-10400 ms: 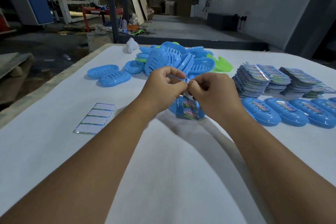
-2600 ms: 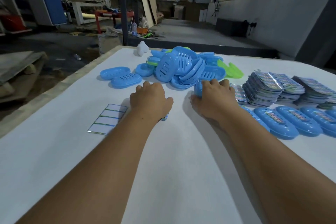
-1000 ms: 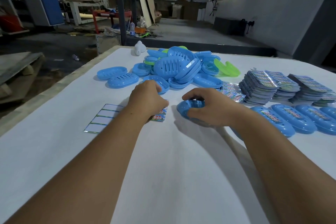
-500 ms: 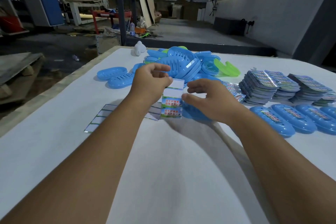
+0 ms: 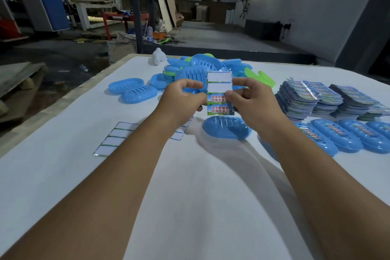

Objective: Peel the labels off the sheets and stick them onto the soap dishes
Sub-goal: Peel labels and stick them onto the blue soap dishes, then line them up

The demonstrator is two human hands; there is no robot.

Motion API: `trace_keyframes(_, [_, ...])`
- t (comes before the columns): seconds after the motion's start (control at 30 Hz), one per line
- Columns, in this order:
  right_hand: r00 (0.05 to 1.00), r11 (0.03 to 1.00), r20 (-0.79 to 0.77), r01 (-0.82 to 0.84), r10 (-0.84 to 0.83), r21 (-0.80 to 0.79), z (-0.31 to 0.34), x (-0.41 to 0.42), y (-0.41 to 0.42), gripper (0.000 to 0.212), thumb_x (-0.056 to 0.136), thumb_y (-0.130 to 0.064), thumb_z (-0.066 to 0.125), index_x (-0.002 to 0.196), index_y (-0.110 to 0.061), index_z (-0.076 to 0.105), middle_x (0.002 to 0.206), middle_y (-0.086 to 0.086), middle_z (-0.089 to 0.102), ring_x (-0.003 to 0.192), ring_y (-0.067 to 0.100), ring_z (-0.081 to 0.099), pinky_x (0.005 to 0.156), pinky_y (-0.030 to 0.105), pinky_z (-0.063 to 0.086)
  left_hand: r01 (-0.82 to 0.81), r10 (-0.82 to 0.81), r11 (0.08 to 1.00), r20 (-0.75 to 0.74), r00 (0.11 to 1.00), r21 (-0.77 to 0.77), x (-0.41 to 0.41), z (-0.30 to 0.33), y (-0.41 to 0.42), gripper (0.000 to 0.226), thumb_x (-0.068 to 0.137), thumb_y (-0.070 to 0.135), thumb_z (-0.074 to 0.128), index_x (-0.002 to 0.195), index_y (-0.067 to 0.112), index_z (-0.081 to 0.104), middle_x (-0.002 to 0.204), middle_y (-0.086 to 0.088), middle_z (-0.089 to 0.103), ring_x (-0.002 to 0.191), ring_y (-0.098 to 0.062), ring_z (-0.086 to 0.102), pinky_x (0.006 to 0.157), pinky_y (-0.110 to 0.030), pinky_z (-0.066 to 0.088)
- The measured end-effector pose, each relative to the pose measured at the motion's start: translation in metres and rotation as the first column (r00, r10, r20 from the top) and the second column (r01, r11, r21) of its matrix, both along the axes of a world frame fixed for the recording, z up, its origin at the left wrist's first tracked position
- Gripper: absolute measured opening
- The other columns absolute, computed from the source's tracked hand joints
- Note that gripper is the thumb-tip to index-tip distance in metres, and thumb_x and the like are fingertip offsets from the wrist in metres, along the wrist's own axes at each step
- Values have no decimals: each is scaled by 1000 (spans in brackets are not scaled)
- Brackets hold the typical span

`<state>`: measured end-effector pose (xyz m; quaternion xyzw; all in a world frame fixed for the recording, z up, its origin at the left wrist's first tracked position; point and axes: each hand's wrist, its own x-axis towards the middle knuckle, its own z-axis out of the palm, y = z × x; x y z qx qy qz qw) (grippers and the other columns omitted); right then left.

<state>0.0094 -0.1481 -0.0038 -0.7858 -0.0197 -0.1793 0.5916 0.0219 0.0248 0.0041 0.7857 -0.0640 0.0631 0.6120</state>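
Label sheet (image 5: 219,93): being held upright above the worktop (image 5: 190,196), between both hands; its two upper slots are showing bare white backing, its two lower labels with red print are sitting unpeeled.
Left hand (image 5: 181,99): fingers curling in, pinching the sheet's left edge.
Right hand (image 5: 251,101): thumb and fingers pinching the sheet's right edge at the third label, apparently working at a corner; whether that corner is lifting I cannot tell.
Next dish (image 5: 226,130): one blue soap dish lying slotted side up just below the sheet, carrying no label, likely waiting for the one being peeled.
Spent sheets: one emptied backing (image 5: 116,138) lying flat to the left with four blank slots; a second one (image 5: 179,133) peeking out beneath the left forearm.
Labelled dishes (image 5: 335,137): at least four in a row at the right, each wearing a sticker; the row is running out of frame.
Full sheets (image 5: 306,99): three stacks showing behind that row, far too many sheets to count.
Unlabelled dishes (image 5: 200,69): a heap at the far side, mostly blue with some green, plus two blue ones (image 5: 133,91) lying apart on the left.
Progress: an early stage, judging by the few finished dishes against the heap and stacks remaining.
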Motion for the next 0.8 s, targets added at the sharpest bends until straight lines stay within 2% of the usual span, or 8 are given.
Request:
trace_keyframes(0.07, [1000, 1000, -7, 0, 0, 7, 0, 0, 0, 22, 96, -17, 70, 112, -28, 61, 89, 9, 78, 89, 32, 75, 85, 55, 59, 7, -7, 1000, 8, 1000, 16, -1, 1, 0, 27, 82, 16, 71, 105, 29, 67, 87, 5, 74, 70, -4, 69, 61, -18, 51])
trace_keyframes(0.13, [1000, 1000, -12, 3, -3, 4, 0, -1, 0, 22, 96, -17, 70, 111, -29, 61, 87, 6, 79, 87, 27, 76, 85, 52, 60, 7, -7, 1000, 13, 1000, 20, -2, 2, 0, 27, 82, 16, 72, 105, 30, 67, 88, 5, 74, 70, -4, 68, 56, -15, 48])
trace_keyframes(0.23, [999, 999, -19, 37, -38, -31, 0, -1, -1, 26, 94, -21, 73, 116, -28, 60, 88, 5, 77, 77, 14, 74, 64, 32, 61, 32, -33, 999, 17, 999, 11, -4, 3, 1, 29, 81, 14, 74, 106, 27, 67, 84, 2, 75, 73, -7, 66, 62, -19, 49])
trace_keyframes(0.3, [994, 981, 23, 111, -108, -158, -1, 0, -3, 30, 90, -28, 77, 115, -27, 61, 90, -5, 71, 69, 7, 68, 56, 24, 52, 43, -43, 999, 29, 999, -2, -6, 2, 1, 30, 80, 13, 76, 106, 26, 67, 82, 1, 76, 71, -6, 64, 66, -22, 50])
trace_keyframes(0.43, [991, 943, 70, 132, -116, -305, -3, -2, -2, 12, 84, -33, 80, 83, -24, 71, 75, -10, 70, 62, 2, 62, 61, 25, 48, 59, -59, 998, 49, 997, -8, -6, 1, 2, 30, 79, 14, 79, 104, 26, 67, 80, 4, 77, 73, -4, 65, 70, -22, 49])
trace_keyframes(0.57, [1000, 961, 12, 30, -28, -277, -4, -6, 3, 14, 87, -29, 77, 77, -20, 78, 69, -8, 76, 70, 12, 74, 76, 41, 62, 80, -79, 997, 69, 994, -6, -6, 0, 2, 29, 80, 15, 79, 106, 23, 67, 82, 5, 77, 80, -4, 69, 67, -14, 47])
trace_keyframes(0.67, [999, 948, 27, 25, -17, -316, -1, -8, 4, 18, 86, -34, 74, 71, -26, 79, 64, -6, 74, 56, 10, 64, 61, 36, 56, 100, -101, 995, 92, 991, 14, -6, -1, 3, 27, 82, 14, 79, 105, 22, 67, 79, 7, 77, 75, 2, 69, 61, -4, 46])
trace_keyframes(0.8, [998, 917, 48, 44, -27, -398, 3, -14, 8, 16, 81, -38, 69, 67, -42, 76, 64, 8, 71, 52, 26, 57, 53, 38, 52, 110, -113, 993, 118, 986, 34, -6, -3, 0, 23, 83, 12, 78, 100, 21, 65, 74, 9, 76, 70, 5, 68, 58, -2, 44])
